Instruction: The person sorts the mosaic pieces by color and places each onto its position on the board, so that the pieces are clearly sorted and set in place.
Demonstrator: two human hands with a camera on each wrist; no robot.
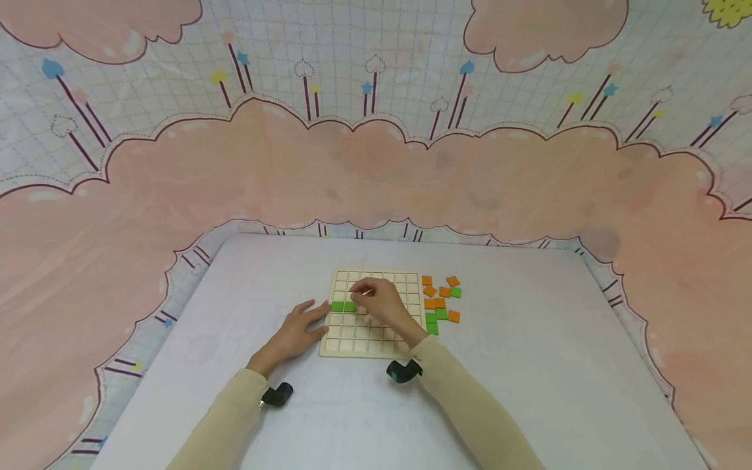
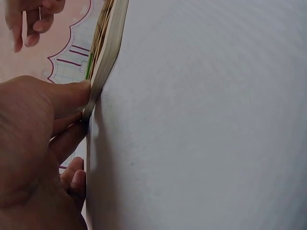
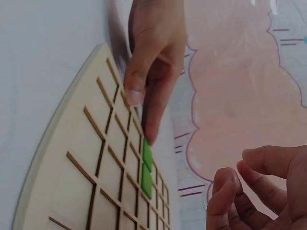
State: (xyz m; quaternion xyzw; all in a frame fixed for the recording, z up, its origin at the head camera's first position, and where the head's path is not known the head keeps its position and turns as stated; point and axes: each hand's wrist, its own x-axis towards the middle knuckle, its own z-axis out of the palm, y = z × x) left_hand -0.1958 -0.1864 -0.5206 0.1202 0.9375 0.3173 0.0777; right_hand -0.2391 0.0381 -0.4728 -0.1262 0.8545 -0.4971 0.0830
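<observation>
A square wooden grid board (image 1: 370,351) lies flat on the white table. Two green tiles (image 1: 337,306) sit side by side in one of its rows, beginning at the left edge. My left hand (image 1: 298,333) rests at the board's left side, its thumb and a fingertip touching the edge with the fingers spread; the left wrist view shows the thumb (image 2: 72,96) against the rim. Above the board, close to the second green tile (image 3: 147,181), hovers my right hand (image 1: 384,303). Its fingers are loosely bent and no tile shows between them in the right wrist view.
Loose orange tiles (image 1: 453,316) and green tiles (image 1: 432,328) lie scattered along the board's right side, several of each. Dark wrist cameras (image 1: 404,371) hang near both sleeves. A patterned cloth (image 1: 376,176) stands behind the table.
</observation>
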